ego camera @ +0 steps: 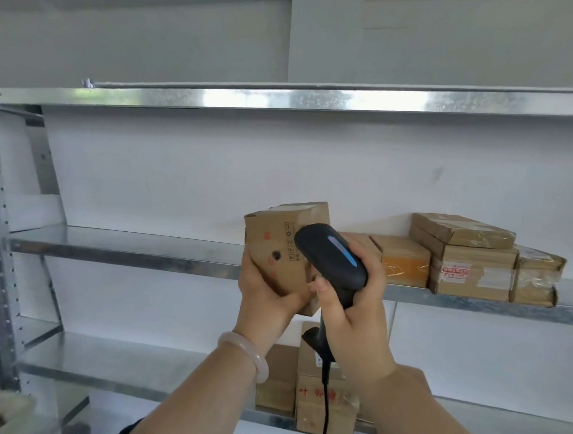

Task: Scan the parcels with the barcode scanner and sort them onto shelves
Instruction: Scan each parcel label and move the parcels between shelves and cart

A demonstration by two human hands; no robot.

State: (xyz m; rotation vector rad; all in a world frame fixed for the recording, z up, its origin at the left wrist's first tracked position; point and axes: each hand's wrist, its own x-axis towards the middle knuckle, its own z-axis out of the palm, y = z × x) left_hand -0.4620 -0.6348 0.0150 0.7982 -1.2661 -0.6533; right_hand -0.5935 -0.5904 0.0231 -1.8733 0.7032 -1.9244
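1. The left hand [263,289] holds a small brown cardboard parcel [277,245], fingers curled under it, before the grey metal shelf's [125,243] front edge.
2. The right hand's [356,320] fingers grip a black corded barcode scanner [334,259] just beside the parcel.

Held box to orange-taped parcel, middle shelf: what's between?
Head view: the scanner gripped by the right hand, with another brown parcel partly hidden behind them.

left hand [259,292] gripping parcel [279,249], scanner [334,262] (lit)
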